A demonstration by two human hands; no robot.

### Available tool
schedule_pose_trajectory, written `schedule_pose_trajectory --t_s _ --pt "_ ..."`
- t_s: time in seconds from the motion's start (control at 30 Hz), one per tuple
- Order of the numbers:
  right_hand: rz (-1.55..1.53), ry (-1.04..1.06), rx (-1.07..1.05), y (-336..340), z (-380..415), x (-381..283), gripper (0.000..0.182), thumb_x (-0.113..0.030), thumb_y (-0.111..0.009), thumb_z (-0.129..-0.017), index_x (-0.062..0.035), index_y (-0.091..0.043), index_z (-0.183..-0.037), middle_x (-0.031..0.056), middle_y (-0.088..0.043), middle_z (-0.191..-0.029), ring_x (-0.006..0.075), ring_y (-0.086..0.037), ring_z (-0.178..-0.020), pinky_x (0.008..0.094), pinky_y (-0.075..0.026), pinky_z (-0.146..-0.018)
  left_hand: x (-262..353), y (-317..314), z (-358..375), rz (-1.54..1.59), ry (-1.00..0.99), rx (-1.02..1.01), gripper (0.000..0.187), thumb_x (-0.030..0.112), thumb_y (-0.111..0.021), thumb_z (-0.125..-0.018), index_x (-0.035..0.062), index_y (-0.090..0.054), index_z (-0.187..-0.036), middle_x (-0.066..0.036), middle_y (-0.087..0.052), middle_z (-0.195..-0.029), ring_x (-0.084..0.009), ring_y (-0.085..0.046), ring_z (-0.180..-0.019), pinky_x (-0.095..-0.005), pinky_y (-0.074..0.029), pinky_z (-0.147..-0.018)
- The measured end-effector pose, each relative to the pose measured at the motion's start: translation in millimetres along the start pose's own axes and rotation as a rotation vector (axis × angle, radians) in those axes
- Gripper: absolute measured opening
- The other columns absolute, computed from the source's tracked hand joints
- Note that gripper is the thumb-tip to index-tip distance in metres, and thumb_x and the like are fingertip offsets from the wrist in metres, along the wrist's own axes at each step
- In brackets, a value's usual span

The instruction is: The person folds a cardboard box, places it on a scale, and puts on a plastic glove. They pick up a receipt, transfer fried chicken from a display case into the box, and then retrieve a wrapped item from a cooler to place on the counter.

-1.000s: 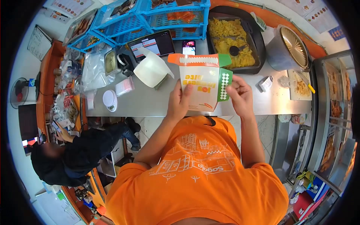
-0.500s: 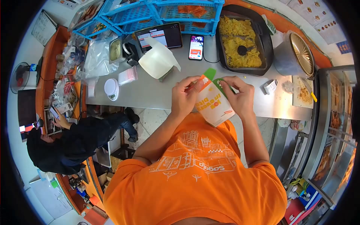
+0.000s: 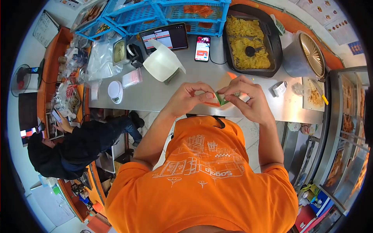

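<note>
A printed cardboard food carton point(image 3: 224, 82) with orange and green flaps is between my two hands over the front of the steel counter. My left hand point(image 3: 190, 98) pinches its flaps from the left, thumb and fingers together. From the other side, my right hand point(image 3: 248, 96) grips the carton with bent fingers near the green part. My fingers hide much of the carton, and its printed front is turned out of view.
Behind the hands stand a white paper container point(image 3: 163, 64), a tablet point(image 3: 165, 38), a phone point(image 3: 202, 48) and a black pan of yellow food point(image 3: 248, 42). A small scale point(image 3: 115, 91) sits left; a knife point(image 3: 323, 94) and metal pot point(image 3: 301, 58) are right. A seated person point(image 3: 77, 143) holds a phone.
The carton has tipped, so its printed face no longer shows and an orange flap now points away from me. Both hands have come closer together at its flaps.
</note>
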State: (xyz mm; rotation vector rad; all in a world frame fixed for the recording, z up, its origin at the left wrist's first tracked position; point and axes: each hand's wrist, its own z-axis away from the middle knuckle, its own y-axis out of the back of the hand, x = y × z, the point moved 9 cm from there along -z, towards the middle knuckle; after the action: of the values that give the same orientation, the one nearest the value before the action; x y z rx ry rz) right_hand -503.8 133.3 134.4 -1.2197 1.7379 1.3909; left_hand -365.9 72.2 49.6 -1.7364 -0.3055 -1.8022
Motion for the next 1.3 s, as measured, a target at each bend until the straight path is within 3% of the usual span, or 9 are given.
schedule_pose_trajectory --t_s 0.37,0.53,0.57,0.8,0.87,0.93,1.0,1.13,1.3 --pt "-0.033 0.068 0.132 -4 6 11 0.020 0.008 -0.074 -0.074 -0.0046 -0.074 -0.089 0.0055 -0.072 -0.090 0.0216 -0.065 -0.090 0.0327 -0.052 -0.079 5 -5 3 0.003 -0.068 0.067 0.017 0.008 -0.069 -0.091 -0.0040 -0.072 -0.103 -0.012 -0.071 -0.102 -0.0186 -0.067 -0.094 -0.0309 -0.053 -0.089" --pt "-0.033 0.100 0.248 -13 10 11 0.032 0.014 -0.072 -0.071 -0.0030 -0.075 -0.098 0.0121 -0.067 -0.108 0.0250 -0.065 -0.094 0.0320 -0.054 -0.080 4 -1 6 -0.027 0.026 0.107 0.018 0.010 -0.067 -0.092 -0.0039 -0.070 -0.103 -0.009 -0.071 -0.097 -0.0147 -0.067 -0.089 -0.0283 -0.053 -0.083" --pt "-0.122 0.071 0.213 -21 15 21 0.027 0.002 -0.073 -0.078 -0.0045 -0.075 -0.104 0.0148 -0.062 -0.117 0.0265 -0.064 -0.093 0.0360 -0.054 -0.076 5 -3 6 -0.037 0.015 0.099 0.018 0.011 -0.066 -0.093 -0.0043 -0.069 -0.102 -0.008 -0.071 -0.091 -0.0141 -0.067 -0.084 -0.0270 -0.054 -0.079" --pt "0.260 0.197 0.206 -12 28 1 0.033 -0.012 -0.075 -0.077 -0.0018 -0.069 -0.108 0.0111 -0.060 -0.096 0.0295 -0.059 -0.090 0.0396 -0.049 -0.079 -33 -5 8 0.352 0.209 0.150 0.020 0.016 -0.065 -0.094 -0.0026 -0.068 -0.103 -0.006 -0.068 -0.089 -0.0119 -0.065 -0.084 -0.0235 -0.050 -0.074" --pt "0.373 0.182 0.171 -7 27 20 0.023 -0.015 -0.075 -0.079 -0.0016 -0.067 -0.096 0.0113 -0.060 -0.088 0.0307 -0.060 -0.085 0.0382 -0.050 -0.072 -12 9 6 -0.122 0.090 0.215 0.019 0.015 -0.068 -0.092 -0.0028 -0.067 -0.100 -0.006 -0.069 -0.089 -0.0110 -0.065 -0.082 -0.0222 -0.050 -0.074" --pt "0.271 0.173 0.268 9 26 20 0.017 -0.014 -0.073 -0.083 -0.0016 -0.062 -0.089 0.0125 -0.060 -0.081 0.0334 -0.061 -0.079 0.0370 -0.050 -0.069 -5 11 5 -0.125 0.103 0.151 0.018 0.013 -0.070 -0.091 -0.0029 -0.067 -0.100 -0.006 -0.069 -0.089 -0.0107 -0.065 -0.081 -0.0217 -0.051 -0.074" --pt "0.026 -0.228 0.425 24 30 49 0.015 -0.011 -0.070 -0.086 -0.0017 -0.062 -0.093 0.0141 -0.061 -0.082 0.0340 -0.063 -0.082 0.0377 -0.050 -0.073 -6 10 6 -0.136 0.128 0.114 0.018 0.011 -0.072 -0.089 -0.0030 -0.067 -0.099 -0.005 -0.069 -0.089 -0.0103 -0.065 -0.080 -0.0212 -0.051 -0.073" --pt "0.279 -0.104 0.714 34 26 46 0.025 -0.015 -0.075 -0.084 -0.0021 -0.061 -0.100 0.0150 -0.067 -0.098 0.0318 -0.067 -0.094 0.0369 -0.053 -0.077 -8 19 -3 0.020 -0.128 0.391 0.014 0.002 -0.075 -0.084 0.0020 -0.063 -0.092 -0.005 -0.069 -0.084 -0.0102 -0.064 -0.073 -0.0249 -0.054 -0.067" --pt "0.051 0.118 0.368 -1 22 12 0.032 -0.009 -0.082 -0.074 -0.0019 -0.065 -0.100 0.0142 -0.069 -0.109 0.0293 -0.069 -0.098 0.0348 -0.056 -0.083 -2 -6 -5 0.295 -0.199 0.553 0.020 0.005 -0.066 -0.093 0.0021 -0.051 -0.107 -0.015 -0.071 -0.099 -0.0245 -0.071 -0.093 -0.0338 -0.061 -0.078"
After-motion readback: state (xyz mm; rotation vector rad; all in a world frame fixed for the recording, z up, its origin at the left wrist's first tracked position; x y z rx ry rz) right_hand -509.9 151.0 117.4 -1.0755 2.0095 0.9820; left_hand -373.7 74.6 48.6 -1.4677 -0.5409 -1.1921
